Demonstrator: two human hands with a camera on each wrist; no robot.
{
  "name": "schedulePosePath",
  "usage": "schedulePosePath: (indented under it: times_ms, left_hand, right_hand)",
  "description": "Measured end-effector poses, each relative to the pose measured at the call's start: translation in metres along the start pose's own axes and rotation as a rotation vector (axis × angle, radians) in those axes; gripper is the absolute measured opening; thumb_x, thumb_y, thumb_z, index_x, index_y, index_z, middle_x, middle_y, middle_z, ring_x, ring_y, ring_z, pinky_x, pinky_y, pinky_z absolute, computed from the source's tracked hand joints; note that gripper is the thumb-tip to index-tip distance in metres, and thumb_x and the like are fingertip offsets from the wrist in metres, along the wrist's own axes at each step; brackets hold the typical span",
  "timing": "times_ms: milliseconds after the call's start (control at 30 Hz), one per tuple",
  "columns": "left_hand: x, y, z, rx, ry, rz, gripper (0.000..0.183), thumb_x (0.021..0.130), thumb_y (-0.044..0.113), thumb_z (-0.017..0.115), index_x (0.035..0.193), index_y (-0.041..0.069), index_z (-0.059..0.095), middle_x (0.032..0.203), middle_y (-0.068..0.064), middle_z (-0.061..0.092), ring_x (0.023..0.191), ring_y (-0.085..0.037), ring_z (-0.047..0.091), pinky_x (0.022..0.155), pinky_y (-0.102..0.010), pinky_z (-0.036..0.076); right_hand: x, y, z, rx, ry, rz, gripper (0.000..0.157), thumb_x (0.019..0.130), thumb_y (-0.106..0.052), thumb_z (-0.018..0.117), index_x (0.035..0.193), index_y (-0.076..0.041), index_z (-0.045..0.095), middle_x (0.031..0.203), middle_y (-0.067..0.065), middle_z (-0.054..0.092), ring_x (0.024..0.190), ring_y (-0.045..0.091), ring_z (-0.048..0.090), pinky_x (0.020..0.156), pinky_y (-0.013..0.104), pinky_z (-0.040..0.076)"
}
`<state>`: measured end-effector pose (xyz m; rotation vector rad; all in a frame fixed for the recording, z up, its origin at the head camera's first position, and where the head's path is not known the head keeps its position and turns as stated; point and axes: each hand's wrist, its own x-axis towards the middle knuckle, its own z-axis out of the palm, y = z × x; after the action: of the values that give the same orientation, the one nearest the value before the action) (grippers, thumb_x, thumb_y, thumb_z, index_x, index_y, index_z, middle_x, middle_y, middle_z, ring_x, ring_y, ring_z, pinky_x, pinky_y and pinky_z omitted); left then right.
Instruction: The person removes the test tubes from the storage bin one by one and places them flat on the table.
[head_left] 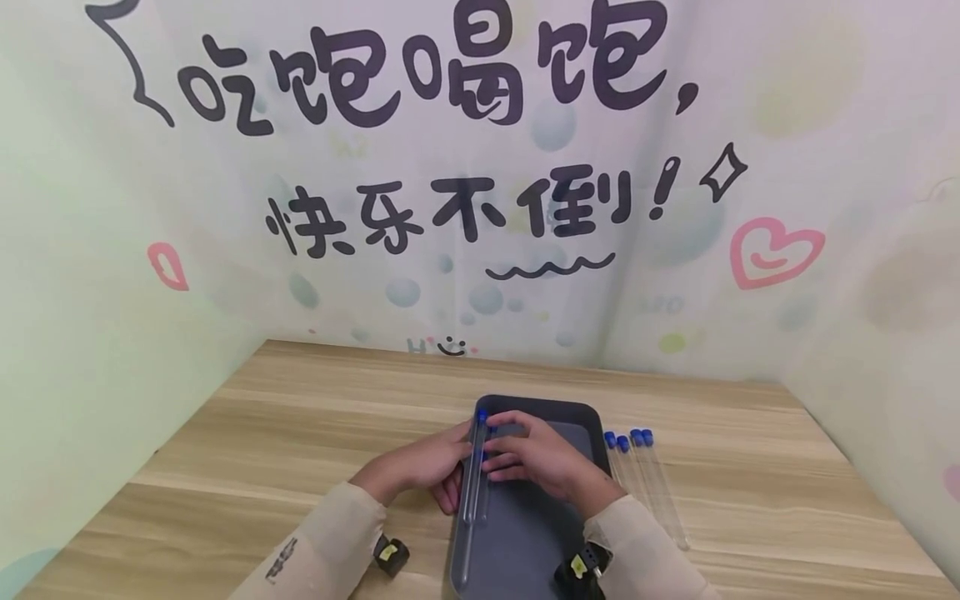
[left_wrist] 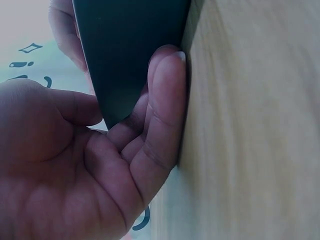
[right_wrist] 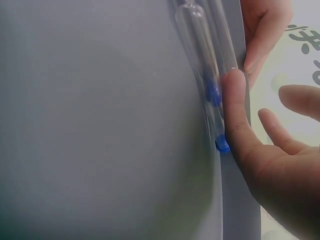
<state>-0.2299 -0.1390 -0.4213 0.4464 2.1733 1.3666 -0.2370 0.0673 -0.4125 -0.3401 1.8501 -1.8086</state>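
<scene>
Dark grey tray (head_left: 517,550): a shallow oblong on the wooden tabletop (head_left: 262,467), a little right of the middle and short of the far edge; its near end runs out of the head view.
Tubes in the tray (head_left: 475,475): at least two, clear, with blue caps (right_wrist: 223,144), lying along the tray's left wall, capped ends towards the tabletop's far edge; fingers hide part, so the count is unsure.
Loose tubes (head_left: 651,477): four more, blue-capped, lying on the tabletop between the tray and the right edge.
What could go wrong: being round and smooth, the tubes in the tray would probably roll across its floor if nudged sideways; a tug by the left hand might slide the tray into the loose tubes.
Left hand (head_left: 427,467): fingers curled against the outside of the tray's left wall, thumb at the rim, clamped on the tray.
Right hand (head_left: 543,458): fingers spread apart and fairly straight, touching the tubes in the tray, clamped on nothing.
</scene>
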Motion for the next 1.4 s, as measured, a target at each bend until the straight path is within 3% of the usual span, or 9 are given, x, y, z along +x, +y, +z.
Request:
schedulePosePath:
  times_ms: [933,1233,1400]
  left_hand:
    - [-0.0014,0.0037,0.0006,-0.007,0.010,-0.010,0.054,0.107,0.015,0.026,0.160,0.017,0.018,0.061,-0.014,0.061,0.048,-0.021,0.061,0.045,-0.039,0.058]
    - [-0.0010,0.0024,0.0006,-0.009,-0.005,-0.002,0.052,0.108,0.016,0.025,0.159,0.021,0.019,0.062,-0.013,0.062,0.049,-0.020,0.062,0.045,-0.036,0.058]
    - [-0.0015,0.0019,0.0001,-0.005,0.001,-0.009,0.055,0.108,0.017,0.025,0.161,0.026,0.014,0.063,-0.015,0.061,0.049,-0.021,0.062,0.046,-0.037,0.058]
  right_hand:
    - [0.0052,0.0046,0.0012,-0.088,-0.069,0.016,0.043,0.103,-0.008,0.047,0.146,-0.005,0.048,0.141,0.019,0.050,0.093,0.017,0.064,0.077,0.031,0.059]
    - [0.0054,0.0040,-0.0007,-0.105,0.012,-0.026,0.042,0.102,-0.007,0.050,0.143,-0.004,0.050,0.128,0.018,0.057,0.090,0.019,0.065,0.075,0.032,0.060]
    - [0.0037,0.0018,-0.0028,-0.099,0.049,-0.069,0.042,0.101,-0.007,0.052,0.143,-0.003,0.049,0.128,0.021,0.057,0.095,0.020,0.068,0.081,0.036,0.061]
